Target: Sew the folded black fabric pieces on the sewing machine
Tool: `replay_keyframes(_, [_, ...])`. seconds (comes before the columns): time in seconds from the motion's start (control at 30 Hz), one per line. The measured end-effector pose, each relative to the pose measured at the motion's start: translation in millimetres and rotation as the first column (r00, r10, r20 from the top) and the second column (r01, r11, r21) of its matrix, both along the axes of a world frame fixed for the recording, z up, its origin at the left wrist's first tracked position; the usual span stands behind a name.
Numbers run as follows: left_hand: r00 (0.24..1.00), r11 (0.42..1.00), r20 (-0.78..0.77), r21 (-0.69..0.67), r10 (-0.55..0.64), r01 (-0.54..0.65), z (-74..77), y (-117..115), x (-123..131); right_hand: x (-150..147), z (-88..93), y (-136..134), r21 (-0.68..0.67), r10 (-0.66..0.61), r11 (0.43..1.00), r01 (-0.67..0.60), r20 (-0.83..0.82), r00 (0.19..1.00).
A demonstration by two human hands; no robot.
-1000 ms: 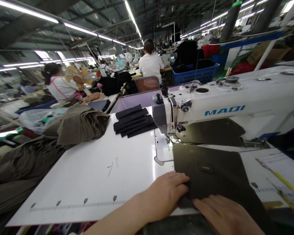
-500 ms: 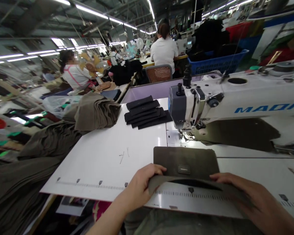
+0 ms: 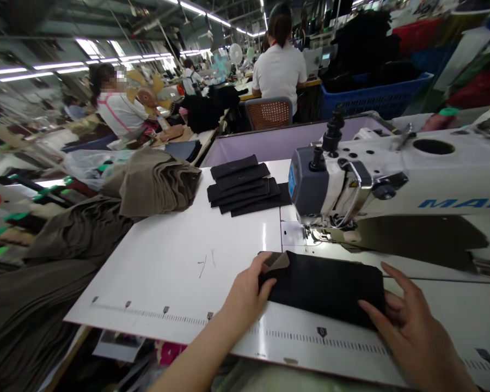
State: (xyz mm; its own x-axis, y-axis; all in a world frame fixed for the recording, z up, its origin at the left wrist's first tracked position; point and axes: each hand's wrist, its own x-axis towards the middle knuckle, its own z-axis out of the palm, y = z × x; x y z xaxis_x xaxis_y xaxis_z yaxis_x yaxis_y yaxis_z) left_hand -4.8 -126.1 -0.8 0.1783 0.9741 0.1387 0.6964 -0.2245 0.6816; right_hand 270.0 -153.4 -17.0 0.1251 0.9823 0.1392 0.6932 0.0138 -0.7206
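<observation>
Nearest me, a printed black ruler scale (image 3: 294,335) runs along the front edge of the white, smooth-topped bench (image 3: 167,261). Just past it lies the flat, oblong piece of black fabric (image 3: 326,286), between my two hands and slightly tilted, its right end nearer me than its left. My left hand (image 3: 249,288) pinches the left end, thumb on the black face and fingers at the far corner, where a small grey-brown flap (image 3: 278,262) turns over. My right hand (image 3: 412,310) curves about the right end, thumb over the black face, forefinger stretched to the far corner; whether it grips or only steadies, I cannot tell.

To the left of the fabric, well apart, lie two thin dark thread scraps (image 3: 207,263). Beyond the fabric stands the white and grey sewing machine (image 3: 375,185), its lit needle area just past the piece. A dark olive flat panel (image 3: 420,239) lies under its arm. Left of the machine head sits a fanned stack of black fabric strips (image 3: 245,185), and farther left a thick pile of grey-brown cloth (image 3: 155,182). Behind rises a pale purple partition (image 3: 253,146).
</observation>
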Motion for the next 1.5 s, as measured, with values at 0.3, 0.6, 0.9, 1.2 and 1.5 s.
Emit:
replay_keyframes(0.3, [0.992, 0.973, -0.066, 0.203, -0.103, 0.115, -1.4, -24, -9, 3, 5.5, 1, 0.056, 0.253, 0.962, -0.268, 0.191, 0.949])
replay_keyframes(0.6, [0.990, 0.964, -0.142, 0.261, -0.013, 0.050, -5.3, -23, -9, -7, 8.8, 6, 0.070, 0.171, 0.979, -0.192, 0.239, 0.956])
replay_keyframes(0.9, [0.982, 0.949, -0.188, 0.306, -0.011, 0.070, -3.8, -23, -9, -11, 13.0, 8, 0.081, 0.181, 0.976, -0.204, 0.229, 0.956])
replay_keyframes(1.2, [0.973, 0.936, -0.231, 0.344, 0.006, 0.076, -5.5, -23, -9, -11, 12.6, 10, 0.051, 0.177, 0.980, -0.193, 0.229, 0.957])
replay_keyframes(1.5, [0.970, 0.943, -0.243, 0.327, 0.017, 0.065, -4.7, -24, -10, -11, 13.0, 13, 0.085, 0.201, 0.971, -0.225, 0.233, 0.952])
